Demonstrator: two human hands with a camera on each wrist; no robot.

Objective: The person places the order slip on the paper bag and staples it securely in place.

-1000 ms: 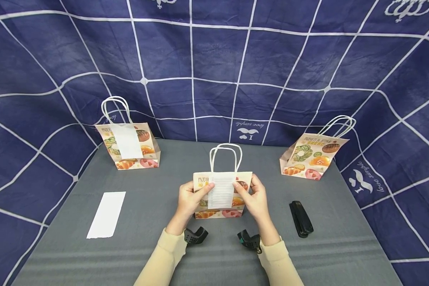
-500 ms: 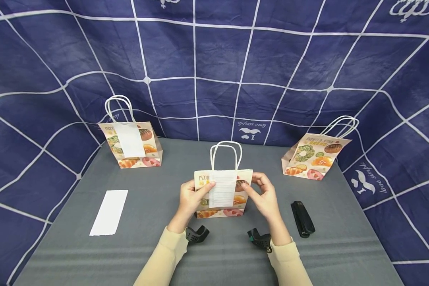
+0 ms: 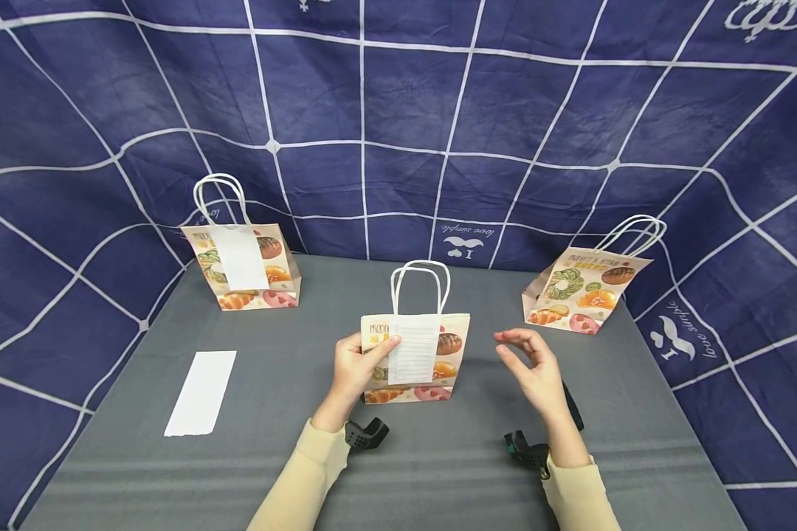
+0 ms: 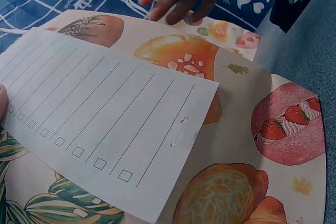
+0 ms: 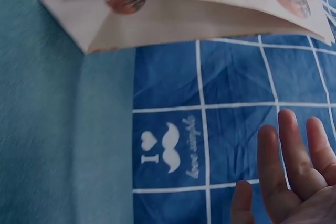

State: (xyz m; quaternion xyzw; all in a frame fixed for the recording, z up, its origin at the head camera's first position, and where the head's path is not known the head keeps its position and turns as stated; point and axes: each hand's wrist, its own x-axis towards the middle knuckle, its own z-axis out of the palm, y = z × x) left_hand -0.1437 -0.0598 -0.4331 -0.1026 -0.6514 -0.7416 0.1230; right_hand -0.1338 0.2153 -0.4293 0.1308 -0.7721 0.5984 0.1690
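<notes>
In the head view my left hand (image 3: 357, 366) grips the left side of a bread-printed paper bag (image 3: 449, 372) standing at the middle. Its thumb holds a lined white paper slip (image 3: 415, 352) against the bag's front. Checkboxes line one side of the slip (image 4: 121, 114) in the left wrist view, where only a bit of the thumb shows. My right hand (image 3: 534, 371) is apart from the bag, to its right, with fingers loosely bent and nothing in them. Behind that hand and wrist, a black stapler (image 3: 574, 410) is partly hidden; it shows better as a stapler (image 4: 295, 2) in the left wrist view.
A similar bag (image 3: 280, 280) with a white slip on its front stands at the back left. Another bag (image 3: 581, 295) leans at the back right. A blank white paper (image 3: 201, 393) lies on the grey table (image 3: 126, 472). Blue grid cloth (image 3: 398, 110) hangs behind.
My right hand has let go of the bag's right edge and moved right, now partly covering the stapler. The left hand keeps its hold on the bag and slip.
</notes>
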